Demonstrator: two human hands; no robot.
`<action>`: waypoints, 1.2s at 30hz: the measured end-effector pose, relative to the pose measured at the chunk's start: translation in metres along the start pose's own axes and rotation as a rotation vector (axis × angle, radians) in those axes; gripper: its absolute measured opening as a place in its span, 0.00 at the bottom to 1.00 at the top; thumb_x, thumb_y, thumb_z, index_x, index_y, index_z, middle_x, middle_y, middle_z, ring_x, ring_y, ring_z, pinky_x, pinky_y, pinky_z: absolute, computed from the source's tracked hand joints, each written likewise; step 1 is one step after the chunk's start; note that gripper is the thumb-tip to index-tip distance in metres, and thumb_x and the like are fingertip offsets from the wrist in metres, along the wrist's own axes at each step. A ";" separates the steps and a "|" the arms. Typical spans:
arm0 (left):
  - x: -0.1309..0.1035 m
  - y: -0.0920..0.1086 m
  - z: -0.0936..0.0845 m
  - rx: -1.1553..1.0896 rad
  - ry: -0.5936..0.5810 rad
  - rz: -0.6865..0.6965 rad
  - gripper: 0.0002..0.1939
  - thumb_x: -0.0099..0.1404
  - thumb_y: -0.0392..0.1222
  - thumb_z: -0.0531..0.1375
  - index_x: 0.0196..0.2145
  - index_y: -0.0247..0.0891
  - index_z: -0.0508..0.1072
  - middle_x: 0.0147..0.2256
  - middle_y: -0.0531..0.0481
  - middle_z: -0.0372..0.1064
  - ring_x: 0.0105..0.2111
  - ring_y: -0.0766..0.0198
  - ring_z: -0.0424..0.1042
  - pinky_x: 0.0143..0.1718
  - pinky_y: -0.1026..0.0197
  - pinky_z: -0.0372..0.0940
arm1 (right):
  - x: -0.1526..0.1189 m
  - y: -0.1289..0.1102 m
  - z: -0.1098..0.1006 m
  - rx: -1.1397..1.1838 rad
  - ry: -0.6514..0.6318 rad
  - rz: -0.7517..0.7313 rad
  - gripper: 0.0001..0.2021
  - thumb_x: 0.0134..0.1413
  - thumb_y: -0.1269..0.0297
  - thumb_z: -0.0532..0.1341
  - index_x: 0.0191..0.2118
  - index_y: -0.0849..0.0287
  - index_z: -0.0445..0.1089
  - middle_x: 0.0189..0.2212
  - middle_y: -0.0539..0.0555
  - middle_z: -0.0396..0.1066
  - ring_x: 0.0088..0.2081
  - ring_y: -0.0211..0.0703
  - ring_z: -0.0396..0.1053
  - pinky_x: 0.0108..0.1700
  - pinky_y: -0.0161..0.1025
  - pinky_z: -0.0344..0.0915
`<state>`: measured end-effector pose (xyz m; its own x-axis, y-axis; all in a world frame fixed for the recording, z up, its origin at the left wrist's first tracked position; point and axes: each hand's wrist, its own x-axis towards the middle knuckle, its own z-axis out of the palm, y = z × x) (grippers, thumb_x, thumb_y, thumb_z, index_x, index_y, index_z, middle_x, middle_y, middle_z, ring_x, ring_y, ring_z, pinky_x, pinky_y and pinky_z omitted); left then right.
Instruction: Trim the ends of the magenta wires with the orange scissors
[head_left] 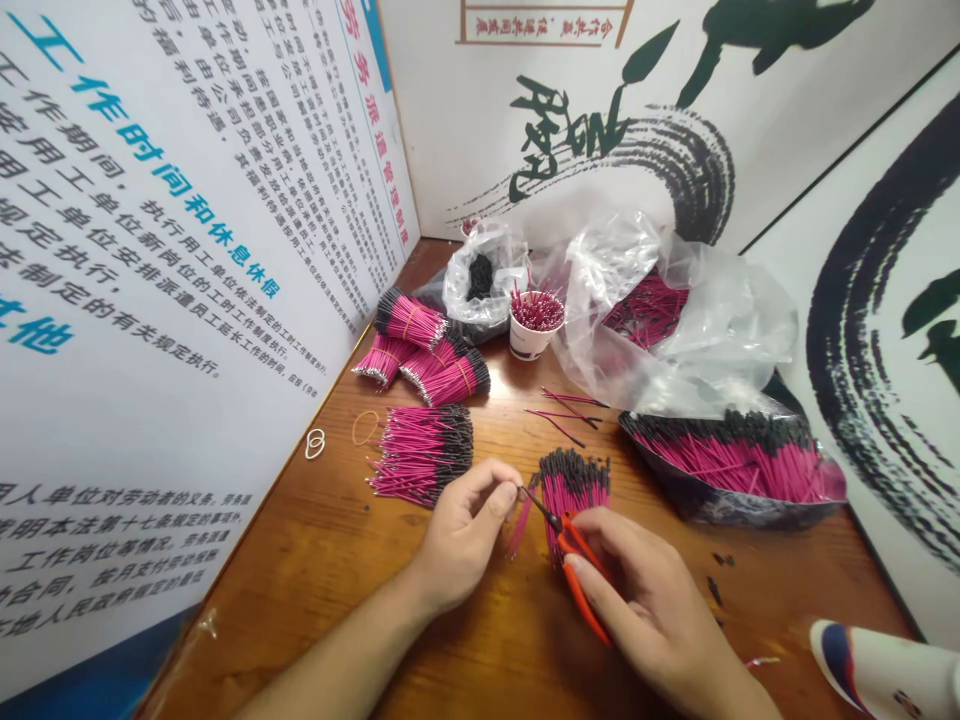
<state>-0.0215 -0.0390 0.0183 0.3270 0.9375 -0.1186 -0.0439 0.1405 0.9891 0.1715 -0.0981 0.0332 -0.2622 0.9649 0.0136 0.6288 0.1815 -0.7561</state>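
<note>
Between thumb and fingers, my left hand (469, 530) pinches a magenta wire (520, 530) near its dark upper end. My right hand (637, 590) grips scissors with orange-red handles (589, 590). Their dark, narrow blades (541, 507) reach toward the left fingertips, by the wire's dark end; whether they touch it I cannot tell. Just behind the scissors lies a pile of magenta wires with black ends (576, 480). To the left, a wider row of similar wires (420, 450) lies flat on the wooden table (360, 600).
Banded wire bundles (442, 350) are stacked at the back left, near a paper cup of wires (536, 325). Plastic bags (675, 310) stand behind. A dark tray (735, 470) full of wires is at right, a white cylinder (885, 670) at front right. Printed panels (150, 200) border the table.
</note>
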 end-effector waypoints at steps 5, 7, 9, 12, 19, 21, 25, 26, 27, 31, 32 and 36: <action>0.000 0.000 0.000 0.007 0.006 0.000 0.16 0.69 0.52 0.56 0.33 0.36 0.67 0.26 0.55 0.57 0.27 0.67 0.55 0.30 0.64 0.54 | 0.000 -0.001 0.000 -0.118 0.064 -0.050 0.07 0.66 0.61 0.55 0.39 0.58 0.67 0.25 0.50 0.68 0.26 0.40 0.66 0.29 0.36 0.60; 0.000 0.000 0.000 0.001 0.003 0.001 0.16 0.69 0.52 0.56 0.33 0.36 0.68 0.27 0.54 0.58 0.27 0.67 0.55 0.30 0.64 0.54 | 0.000 -0.002 0.000 -0.127 0.081 -0.053 0.07 0.65 0.61 0.55 0.38 0.57 0.67 0.23 0.49 0.68 0.25 0.40 0.66 0.28 0.36 0.60; 0.000 0.000 0.000 -0.004 -0.002 0.002 0.16 0.69 0.52 0.56 0.32 0.36 0.67 0.27 0.54 0.58 0.27 0.67 0.55 0.30 0.64 0.54 | 0.000 -0.002 0.000 -0.114 0.087 -0.046 0.07 0.65 0.62 0.56 0.37 0.57 0.67 0.23 0.49 0.68 0.25 0.40 0.66 0.28 0.36 0.61; 0.000 -0.001 0.000 -0.004 -0.002 -0.002 0.16 0.69 0.52 0.56 0.32 0.36 0.67 0.27 0.54 0.58 0.27 0.67 0.55 0.30 0.64 0.54 | 0.000 -0.001 0.001 -0.081 0.104 -0.034 0.06 0.64 0.62 0.56 0.38 0.57 0.68 0.25 0.50 0.70 0.26 0.39 0.67 0.29 0.36 0.62; -0.001 -0.001 0.000 -0.010 -0.005 0.000 0.16 0.69 0.52 0.56 0.32 0.36 0.68 0.27 0.54 0.59 0.26 0.68 0.55 0.29 0.64 0.54 | 0.000 0.001 0.001 -0.071 0.104 -0.033 0.05 0.64 0.62 0.57 0.39 0.57 0.67 0.26 0.50 0.70 0.26 0.40 0.67 0.29 0.36 0.62; -0.002 -0.001 0.000 -0.025 0.003 0.004 0.16 0.69 0.52 0.57 0.32 0.35 0.68 0.26 0.54 0.59 0.26 0.68 0.55 0.29 0.64 0.54 | 0.000 0.001 0.001 -0.060 0.108 -0.016 0.05 0.64 0.62 0.57 0.39 0.56 0.67 0.26 0.49 0.70 0.26 0.40 0.67 0.29 0.36 0.62; -0.001 0.000 0.002 -0.099 0.017 -0.012 0.17 0.68 0.53 0.58 0.32 0.36 0.66 0.23 0.56 0.59 0.23 0.70 0.56 0.26 0.66 0.53 | 0.001 0.002 0.003 -0.044 0.190 0.063 0.07 0.65 0.60 0.56 0.39 0.56 0.68 0.25 0.49 0.69 0.25 0.40 0.67 0.28 0.35 0.63; -0.001 0.000 0.003 -0.123 0.014 -0.023 0.17 0.67 0.54 0.58 0.32 0.36 0.65 0.22 0.57 0.59 0.22 0.70 0.57 0.25 0.66 0.53 | 0.001 0.003 0.003 -0.045 0.208 0.077 0.07 0.65 0.60 0.57 0.40 0.56 0.68 0.25 0.49 0.69 0.25 0.40 0.67 0.28 0.35 0.63; -0.001 -0.001 0.004 -0.144 0.009 -0.035 0.18 0.67 0.55 0.59 0.33 0.37 0.65 0.21 0.57 0.60 0.21 0.71 0.57 0.24 0.67 0.53 | 0.002 0.003 0.003 -0.046 0.212 0.087 0.07 0.64 0.59 0.57 0.40 0.56 0.68 0.25 0.49 0.69 0.25 0.40 0.67 0.28 0.35 0.63; 0.000 -0.001 0.005 -0.191 -0.002 -0.057 0.18 0.66 0.56 0.59 0.33 0.38 0.63 0.19 0.59 0.61 0.18 0.71 0.59 0.22 0.68 0.53 | 0.001 0.005 0.005 -0.042 0.174 0.109 0.08 0.64 0.59 0.57 0.39 0.56 0.68 0.24 0.49 0.69 0.25 0.41 0.67 0.27 0.35 0.63; 0.000 -0.002 0.005 -0.195 -0.001 -0.058 0.18 0.66 0.56 0.59 0.33 0.38 0.63 0.18 0.59 0.61 0.18 0.71 0.59 0.22 0.68 0.53 | 0.001 0.005 0.005 -0.041 0.168 0.111 0.08 0.64 0.59 0.57 0.39 0.56 0.68 0.24 0.49 0.69 0.25 0.41 0.67 0.27 0.35 0.62; -0.001 -0.003 0.005 -0.203 -0.005 -0.051 0.16 0.67 0.53 0.59 0.34 0.38 0.62 0.17 0.61 0.61 0.17 0.72 0.58 0.23 0.68 0.55 | 0.001 0.005 0.006 -0.031 0.159 0.118 0.08 0.65 0.59 0.57 0.39 0.56 0.68 0.24 0.49 0.69 0.25 0.40 0.67 0.28 0.35 0.62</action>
<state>-0.0172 -0.0419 0.0155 0.3380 0.9261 -0.1676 -0.2165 0.2498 0.9438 0.1704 -0.0975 0.0256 -0.0676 0.9972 0.0315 0.6715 0.0688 -0.7378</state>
